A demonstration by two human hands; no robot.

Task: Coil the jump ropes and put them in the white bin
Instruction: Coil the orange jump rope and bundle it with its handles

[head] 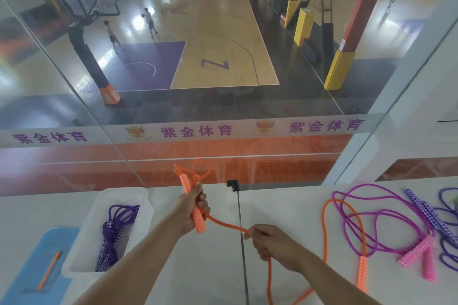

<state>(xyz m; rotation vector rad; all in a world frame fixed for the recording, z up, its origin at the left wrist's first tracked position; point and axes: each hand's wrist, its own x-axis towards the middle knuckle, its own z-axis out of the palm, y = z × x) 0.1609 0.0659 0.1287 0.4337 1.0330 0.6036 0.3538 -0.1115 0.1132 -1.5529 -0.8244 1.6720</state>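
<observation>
The left hand (190,208) is gripping an orange jump rope (223,224) by one handle and its loops, while the right hand (272,242) is pinching the trailing cord. A coiled purple jump rope (112,235) is lying in the white bin (84,242) at left.

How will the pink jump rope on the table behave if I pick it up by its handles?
The pink jump rope lies in loose curves, so its cord will probably dangle. It crosses the orange rope, so it may snag.
</observation>
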